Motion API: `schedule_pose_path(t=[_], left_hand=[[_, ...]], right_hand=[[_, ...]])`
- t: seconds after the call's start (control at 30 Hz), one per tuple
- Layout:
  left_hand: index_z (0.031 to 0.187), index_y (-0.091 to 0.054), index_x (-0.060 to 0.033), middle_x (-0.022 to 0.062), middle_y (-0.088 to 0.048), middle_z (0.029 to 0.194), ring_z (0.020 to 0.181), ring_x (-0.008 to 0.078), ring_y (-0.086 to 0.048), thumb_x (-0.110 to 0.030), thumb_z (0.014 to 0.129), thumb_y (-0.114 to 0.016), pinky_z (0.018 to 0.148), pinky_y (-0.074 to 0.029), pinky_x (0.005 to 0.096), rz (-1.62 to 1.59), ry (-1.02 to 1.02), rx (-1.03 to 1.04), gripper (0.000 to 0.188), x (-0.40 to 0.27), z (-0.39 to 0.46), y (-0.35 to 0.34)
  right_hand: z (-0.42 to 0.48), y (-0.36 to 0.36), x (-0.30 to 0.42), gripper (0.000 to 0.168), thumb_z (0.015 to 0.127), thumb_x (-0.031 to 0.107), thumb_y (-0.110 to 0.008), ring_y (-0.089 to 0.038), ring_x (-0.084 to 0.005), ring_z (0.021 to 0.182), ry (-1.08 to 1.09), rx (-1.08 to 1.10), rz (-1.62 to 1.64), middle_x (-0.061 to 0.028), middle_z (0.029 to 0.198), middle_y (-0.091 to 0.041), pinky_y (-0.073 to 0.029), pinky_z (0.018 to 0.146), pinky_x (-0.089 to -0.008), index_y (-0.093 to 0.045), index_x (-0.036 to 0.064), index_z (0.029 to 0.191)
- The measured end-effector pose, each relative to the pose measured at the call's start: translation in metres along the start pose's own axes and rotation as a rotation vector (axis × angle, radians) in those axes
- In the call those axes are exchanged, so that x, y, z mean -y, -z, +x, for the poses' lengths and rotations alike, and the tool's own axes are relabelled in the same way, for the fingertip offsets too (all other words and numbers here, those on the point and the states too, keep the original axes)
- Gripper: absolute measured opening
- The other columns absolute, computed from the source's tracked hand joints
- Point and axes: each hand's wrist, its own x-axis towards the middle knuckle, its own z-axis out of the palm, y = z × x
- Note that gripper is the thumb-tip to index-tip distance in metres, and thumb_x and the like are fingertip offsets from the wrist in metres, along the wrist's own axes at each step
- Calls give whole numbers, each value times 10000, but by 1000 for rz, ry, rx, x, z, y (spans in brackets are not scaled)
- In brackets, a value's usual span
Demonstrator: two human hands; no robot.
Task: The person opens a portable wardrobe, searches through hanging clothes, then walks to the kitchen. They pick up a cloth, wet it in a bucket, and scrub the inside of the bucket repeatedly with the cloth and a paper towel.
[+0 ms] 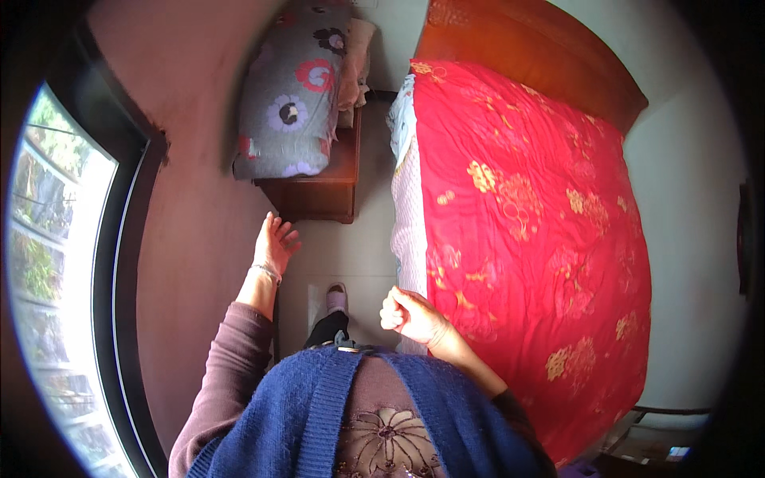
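My left hand (277, 244) is raised with its fingers apart and nothing in it; a bracelet circles the wrist. It is nearest to a brown wooden cabinet (317, 200), on which lies a folded grey blanket (290, 134) with flower patterns. My right hand (411, 315) is curled closed near the bed's left edge, and no object shows in it. Beside it spreads a red quilt (532, 239) with gold patterns, covering the bed. A pale patterned sheet (410, 227) shows along the quilt's left side.
A wooden headboard (538, 54) stands at the bed's far end. On the left, a dark-framed window (72, 239) is set in the wall. Peach-coloured cloth (355, 66) lies beside the blanket. Tiled floor (364, 251) runs between cabinet and bed, with my slippered foot (337, 297) on it.
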Motion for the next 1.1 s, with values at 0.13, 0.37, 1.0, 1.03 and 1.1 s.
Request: schedule_pose_path(t=[0.13,0.37,1.0,1.03,1.1], left_hand=[[1482,-100,-151,140,-225,1501,1274,346,-359,-603,826,-539,1029,-276,552,-118,23,-148,909,-26,115,19],[1468,-147,-258,163,-242,1479,1302,340,-333,-634,778,-569,1075,-170,557,-340,-46,-205,892,-49,187,9],[1163,-437,177,303,-564,1140,1075,339,-571,-610,885,-434,998,-414,396,-177,-102,387,835,-146,40,-240],[1105,-506,153,287,-592,1107,1070,305,-585,-592,871,-487,978,-430,387,-200,-105,478,781,-139,45,-258],[1141,-499,88,257,-616,1070,985,284,-632,-467,866,-586,908,-486,380,-299,-162,481,625,-135,34,-303]], right_hand=[[81,-16,53,297,984,265,-460,-427,-101,596,-58,8,-71,8,648,-450,-372,607,-258,-510,91,749],[155,4,93,325,999,269,-405,-375,-106,600,-173,-6,-66,14,636,-385,-340,592,-260,-451,89,732],[302,-1,206,336,886,399,-607,-495,-94,631,-435,206,-1147,12,683,-512,-424,561,-230,-546,71,849],[308,-7,227,328,888,392,-601,-497,-97,644,-398,206,-1225,8,701,-514,-425,574,-234,-543,70,866],[318,-12,268,315,892,379,-589,-501,-103,671,-335,205,-1352,-1,737,-517,-427,600,-241,-538,68,901]])
